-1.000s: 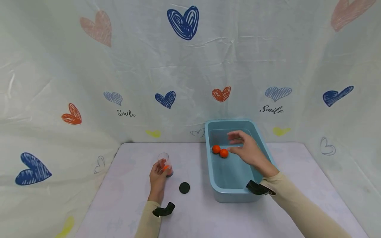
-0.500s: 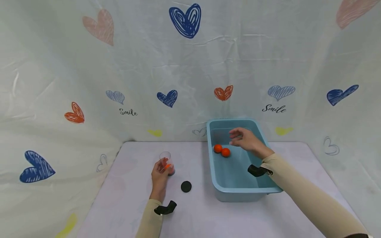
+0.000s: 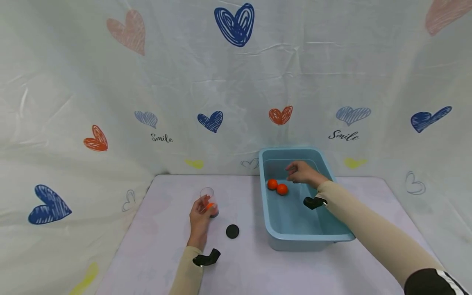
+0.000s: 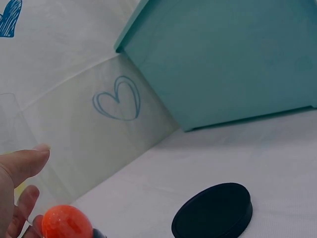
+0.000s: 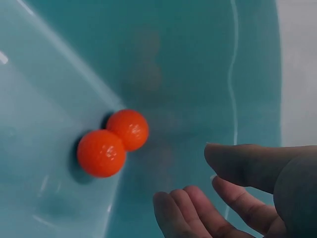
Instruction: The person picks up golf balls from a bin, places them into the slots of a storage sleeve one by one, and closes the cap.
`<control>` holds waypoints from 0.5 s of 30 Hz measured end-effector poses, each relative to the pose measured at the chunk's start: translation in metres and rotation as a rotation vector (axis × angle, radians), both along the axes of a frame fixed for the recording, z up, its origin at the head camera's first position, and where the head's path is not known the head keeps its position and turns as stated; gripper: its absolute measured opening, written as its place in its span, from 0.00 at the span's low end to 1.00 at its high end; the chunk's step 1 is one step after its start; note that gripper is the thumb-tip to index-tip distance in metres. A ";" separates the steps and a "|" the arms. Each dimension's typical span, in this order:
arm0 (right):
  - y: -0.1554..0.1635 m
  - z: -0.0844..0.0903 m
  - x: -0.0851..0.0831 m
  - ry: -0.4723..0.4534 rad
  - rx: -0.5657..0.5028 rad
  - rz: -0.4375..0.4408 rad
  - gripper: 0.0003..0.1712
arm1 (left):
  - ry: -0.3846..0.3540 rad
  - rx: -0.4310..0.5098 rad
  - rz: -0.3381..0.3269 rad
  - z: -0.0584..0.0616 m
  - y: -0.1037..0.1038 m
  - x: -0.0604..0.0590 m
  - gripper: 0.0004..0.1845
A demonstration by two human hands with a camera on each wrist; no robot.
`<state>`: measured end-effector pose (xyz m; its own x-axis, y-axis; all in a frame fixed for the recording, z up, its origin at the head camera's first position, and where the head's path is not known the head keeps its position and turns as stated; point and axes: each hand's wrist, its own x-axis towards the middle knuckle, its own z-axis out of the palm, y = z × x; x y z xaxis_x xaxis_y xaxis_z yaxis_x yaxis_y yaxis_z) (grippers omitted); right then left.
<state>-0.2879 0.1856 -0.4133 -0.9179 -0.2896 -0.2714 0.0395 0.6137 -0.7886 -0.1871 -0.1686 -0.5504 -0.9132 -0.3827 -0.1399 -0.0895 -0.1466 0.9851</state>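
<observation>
Two glossy orange balls [image 3: 277, 187] lie touching each other inside the pale blue rectangular plastic tub [image 3: 273, 233], near its left wall; the tub stands on the white table [image 3: 155, 246], toward the right. The right hand [image 3: 303, 172] hovers inside the tub just beside the balls, fingers loosely spread and curved, holding nothing and not touching them; the right wrist view shows a gap between fingertips [image 5: 171, 201] and balls. The left hand [image 3: 200, 215] is wrapped round a small clear plastic cup [image 3: 208, 201] standing on the table left of the tub; a third orange ball [image 4: 67, 223] sits in the cup. A flat round black lid [image 3: 232, 231] lies on the table between cup and tub.
</observation>
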 end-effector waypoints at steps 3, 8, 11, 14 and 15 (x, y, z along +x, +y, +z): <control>0.000 -0.007 -0.007 -0.018 0.016 -0.004 0.25 | -0.005 -0.002 0.000 -0.001 0.000 0.000 0.29; 0.000 -0.014 -0.015 -0.045 0.052 0.000 0.28 | -0.008 -0.008 -0.002 -0.002 -0.001 0.000 0.29; 0.001 -0.018 -0.019 -0.066 0.072 0.006 0.28 | -0.026 -0.016 -0.011 -0.001 -0.001 0.001 0.29; 0.002 -0.021 -0.022 -0.084 0.088 0.016 0.27 | -0.031 -0.016 -0.010 0.000 0.000 0.000 0.29; 0.001 -0.021 -0.022 -0.091 0.091 0.018 0.27 | -0.029 -0.016 -0.007 0.001 0.000 0.001 0.29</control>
<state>-0.3103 0.1869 -0.4345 -0.8831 -0.2764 -0.3792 0.0965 0.6838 -0.7232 -0.1866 -0.1685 -0.5498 -0.9115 -0.3788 -0.1599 -0.1185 -0.1302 0.9844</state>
